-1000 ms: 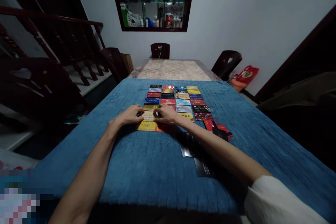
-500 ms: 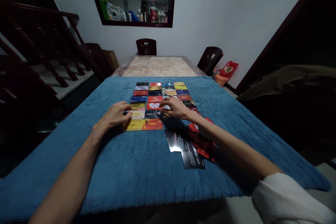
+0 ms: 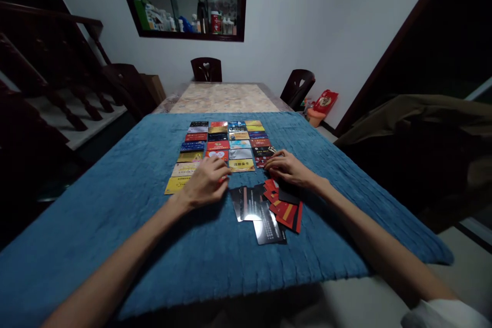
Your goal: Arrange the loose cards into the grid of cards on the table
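Bank-style cards lie in a four-column grid on the blue cloth (image 3: 165, 246). My left hand (image 3: 209, 182) rests over the lower second column, its bent fingers largely hiding an orange card; the fingertips reach the lower left of a gold card (image 3: 242, 165). At the grid's right edge, my right hand (image 3: 289, 168) has its slightly parted fingers touching or close beside a dark red card (image 3: 260, 162). Neither hand visibly lifts a card. Below the right hand lies a loose pile of red cards (image 3: 288, 212), beside overlapping black cards (image 3: 251, 205). Both thumbs are mostly hidden.
The cloth covers the near part of a marble-patterned table (image 3: 226, 96). Dark chairs (image 3: 206, 69) stand around its far end. A glass-shelved wall cabinet (image 3: 188, 36) is behind, and a red bag (image 3: 326, 101) sits at the right.
My left hand has moved right from the grid's left edge onto the second column. My right hand has shifted from the third column to the grid's right edge. The view has turned slightly.
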The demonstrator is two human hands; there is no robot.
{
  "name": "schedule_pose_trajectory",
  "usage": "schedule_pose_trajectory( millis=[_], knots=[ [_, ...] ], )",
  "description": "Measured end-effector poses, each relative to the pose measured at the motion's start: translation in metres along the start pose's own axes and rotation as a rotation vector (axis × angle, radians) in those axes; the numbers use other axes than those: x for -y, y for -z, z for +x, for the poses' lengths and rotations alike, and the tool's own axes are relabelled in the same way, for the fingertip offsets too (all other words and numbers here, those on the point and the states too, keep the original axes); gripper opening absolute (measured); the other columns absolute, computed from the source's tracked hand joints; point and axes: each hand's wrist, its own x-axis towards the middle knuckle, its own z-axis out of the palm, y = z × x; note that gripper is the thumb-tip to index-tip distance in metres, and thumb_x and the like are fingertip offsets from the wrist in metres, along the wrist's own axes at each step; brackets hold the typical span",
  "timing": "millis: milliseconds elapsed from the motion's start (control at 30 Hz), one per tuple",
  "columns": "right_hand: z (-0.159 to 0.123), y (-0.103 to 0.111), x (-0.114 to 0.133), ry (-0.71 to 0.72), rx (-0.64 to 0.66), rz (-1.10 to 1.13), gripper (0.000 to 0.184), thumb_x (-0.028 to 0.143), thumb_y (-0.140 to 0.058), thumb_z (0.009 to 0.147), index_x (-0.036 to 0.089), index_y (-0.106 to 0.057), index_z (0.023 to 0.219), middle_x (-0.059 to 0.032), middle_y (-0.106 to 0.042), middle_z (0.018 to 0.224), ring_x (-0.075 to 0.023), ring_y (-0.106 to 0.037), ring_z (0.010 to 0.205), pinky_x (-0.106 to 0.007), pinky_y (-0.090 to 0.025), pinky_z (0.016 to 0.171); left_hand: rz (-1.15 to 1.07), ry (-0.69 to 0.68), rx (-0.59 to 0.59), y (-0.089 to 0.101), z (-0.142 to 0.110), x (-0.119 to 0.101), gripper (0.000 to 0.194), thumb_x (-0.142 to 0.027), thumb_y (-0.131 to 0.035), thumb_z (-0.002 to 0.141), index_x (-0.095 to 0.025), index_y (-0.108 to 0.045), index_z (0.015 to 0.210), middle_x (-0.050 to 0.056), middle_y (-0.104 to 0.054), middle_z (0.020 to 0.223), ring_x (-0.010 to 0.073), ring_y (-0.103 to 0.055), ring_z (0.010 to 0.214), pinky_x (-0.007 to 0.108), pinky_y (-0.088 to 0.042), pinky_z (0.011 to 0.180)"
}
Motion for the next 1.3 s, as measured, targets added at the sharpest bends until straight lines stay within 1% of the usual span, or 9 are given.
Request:
schedule_pose_trajectory(
  millis=[100,167,233,333,500,600,733,1033,1300],
  knots=[
    [-0.006,-0.002,0.002,-0.011,0.027,-0.04,0.027,0.029,-0.051,0.098,0.023,-0.074,0.109,-0.0074,-0.073,0.118,-0.0258,-0.051,0.113,-0.046,-0.039,0.101,-0.027,-0.159,0.035,-0.012,0.015,-0.039,0.02,-0.017,-0.05,0.088,-0.015,-0.066,0.099,0.012,-0.066,0.1,0.0264,-0.054,0.1,0.043,-0.043,0.087],
    [-0.008,-0.004,0.003,-0.018,0.019,-0.066,0.027,0.029,-0.051,0.098,0.022,-0.074,0.111,-0.0084,-0.073,0.117,-0.0266,-0.05,0.112,-0.046,-0.039,0.099,-0.018,-0.251,0.07,-0.022,0.024,-0.063,0.019,-0.019,-0.05,0.09,-0.014,-0.065,0.1,0.013,-0.066,0.101,0.0272,-0.054,0.101,0.044,-0.042,0.088],
    [-0.009,-0.005,0.002,-0.017,-0.004,-0.08,0.028,0.027,-0.05,0.097,0.022,-0.073,0.112,-0.0095,-0.073,0.115,-0.0267,-0.05,0.111,-0.046,-0.04,0.098,-0.002,-0.304,0.107,-0.032,0.034,-0.081,0.017,-0.022,-0.051,0.091,-0.014,-0.064,0.099,0.013,-0.065,0.103,0.0267,-0.054,0.099,0.043,-0.041,0.086],
    [-0.011,-0.005,-0.001,-0.004,-0.039,-0.081,0.027,0.026,-0.05,0.096,0.021,-0.074,0.11,-0.0101,-0.073,0.112,-0.0264,-0.051,0.11,-0.046,-0.04,0.098,0.011,-0.327,0.14,-0.043,0.046,-0.098,0.017,-0.028,-0.053,0.093,-0.015,-0.062,0.098,0.013,-0.064,0.105,0.0272,-0.054,0.101,0.043,-0.041,0.085],
    [-0.018,-0.002,-0.002,-0.012,-0.071,-0.107,0.026,0.023,-0.051,0.096,0.021,-0.076,0.102,-0.0092,-0.074,0.107,-0.026,-0.051,0.107,-0.044,-0.04,0.096,0.049,-0.237,0.163,-0.055,0.056,-0.107,0.042,-0.051,-0.051,0.094,-0.012,-0.062,0.107,0.016,-0.062,0.109,0.031,-0.052,0.106,0.047,-0.04,0.087],
    [-0.022,0.0,0.001,-0.042,-0.073,-0.149,0.024,0.022,-0.052,0.094,0.021,-0.076,0.101,-0.0089,-0.074,0.105,-0.0265,-0.05,0.105,-0.043,-0.04,0.092,0.058,-0.201,0.17,-0.058,0.054,-0.109,0.047,-0.055,-0.052,0.093,-0.011,-0.063,0.106,0.017,-0.062,0.109,0.0318,-0.052,0.105,0.048,-0.04,0.086],
    [-0.023,0.003,0.005,-0.046,-0.037,-0.167,0.022,0.025,-0.055,0.094,0.021,-0.076,0.1,-0.0091,-0.074,0.099,-0.0256,-0.051,0.101,-0.041,-0.04,0.089,0.044,-0.167,0.151,-0.059,0.05,-0.112,0.045,-0.055,-0.053,0.093,-0.012,-0.065,0.1,0.017,-0.062,0.108,0.0324,-0.052,0.105,0.049,-0.041,0.086],
    [-0.023,0.005,0.011,-0.035,0.02,-0.141,0.02,0.03,-0.058,0.093,0.021,-0.075,0.092,-0.0092,-0.071,0.091,-0.025,-0.052,0.097,-0.039,-0.042,0.086,-0.004,-0.057,0.14,-0.062,0.049,-0.121,0.036,-0.048,-0.057,0.09,-0.014,-0.064,0.097,0.018,-0.063,0.107,0.0329,-0.054,0.106,0.049,-0.041,0.086],
    [-0.024,0.007,0.01,-0.08,0.075,-0.131,0.021,0.032,-0.058,0.093,0.02,-0.076,0.094,-0.0096,-0.069,0.092,-0.0252,-0.051,0.096,-0.04,-0.042,0.087,0.01,-0.021,0.117,-0.063,0.049,-0.123,0.037,-0.047,-0.058,0.088,-0.013,-0.064,0.098,0.019,-0.064,0.109,0.0324,-0.055,0.102,0.05,-0.042,0.085]
  ],
)
